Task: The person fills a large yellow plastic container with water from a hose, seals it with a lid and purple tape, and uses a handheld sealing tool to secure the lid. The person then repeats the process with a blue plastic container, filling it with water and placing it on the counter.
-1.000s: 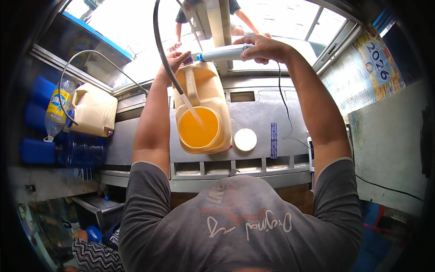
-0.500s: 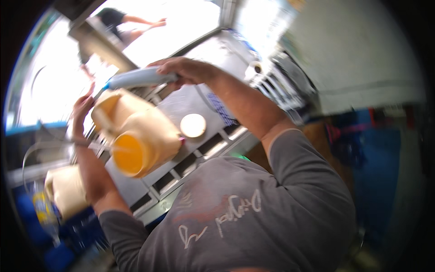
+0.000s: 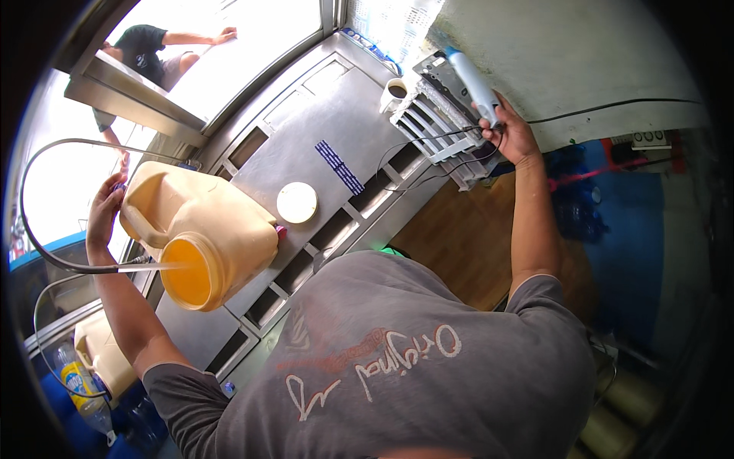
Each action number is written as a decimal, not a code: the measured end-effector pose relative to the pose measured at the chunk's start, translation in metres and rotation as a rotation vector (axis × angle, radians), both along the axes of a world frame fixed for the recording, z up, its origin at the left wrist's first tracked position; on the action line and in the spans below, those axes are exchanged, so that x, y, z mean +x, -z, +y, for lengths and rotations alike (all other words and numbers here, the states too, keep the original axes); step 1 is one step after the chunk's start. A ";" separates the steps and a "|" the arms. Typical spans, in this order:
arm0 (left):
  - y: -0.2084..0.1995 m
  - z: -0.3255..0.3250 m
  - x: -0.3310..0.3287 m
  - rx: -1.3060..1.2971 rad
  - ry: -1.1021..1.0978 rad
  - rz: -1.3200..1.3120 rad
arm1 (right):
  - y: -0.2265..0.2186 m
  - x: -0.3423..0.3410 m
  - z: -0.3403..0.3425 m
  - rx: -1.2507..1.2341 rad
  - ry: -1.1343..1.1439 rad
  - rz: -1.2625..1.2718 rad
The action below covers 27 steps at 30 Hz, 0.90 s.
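While the left hand (image 3: 103, 218) grips the tilted jug (image 3: 200, 233) at nine o'clock and the right hand (image 3: 511, 136) clasps the wand (image 3: 472, 83) at one o'clock, orange liquid could spill across the bench (image 3: 321, 126).

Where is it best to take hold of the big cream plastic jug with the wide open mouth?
Probably at the moulded handle on the upper side of the big cream plastic jug, near where the left hand already touches it. The body looks too broad for one hand, and the wide mouth holds orange liquid.
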State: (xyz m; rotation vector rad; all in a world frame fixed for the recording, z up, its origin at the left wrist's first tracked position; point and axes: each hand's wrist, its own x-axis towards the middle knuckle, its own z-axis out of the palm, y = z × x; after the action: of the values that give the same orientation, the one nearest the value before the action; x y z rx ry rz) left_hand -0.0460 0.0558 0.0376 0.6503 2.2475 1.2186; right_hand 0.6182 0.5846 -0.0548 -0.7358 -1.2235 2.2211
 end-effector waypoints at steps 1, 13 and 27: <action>0.000 0.003 -0.003 -0.091 -0.002 0.003 | 0.010 0.005 0.011 -0.020 0.051 -0.012; -0.010 -0.001 0.001 -0.324 -0.091 0.164 | 0.095 0.000 0.090 0.701 0.300 -0.860; 0.008 0.001 0.009 0.024 -0.001 0.104 | 0.074 -0.134 -0.037 1.188 0.171 -0.562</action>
State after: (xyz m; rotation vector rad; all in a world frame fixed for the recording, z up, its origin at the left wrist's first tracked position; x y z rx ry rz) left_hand -0.0365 0.0571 0.0293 0.7382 2.3210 1.2402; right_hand 0.4844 0.5475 -0.1289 -0.8644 -2.2567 0.8127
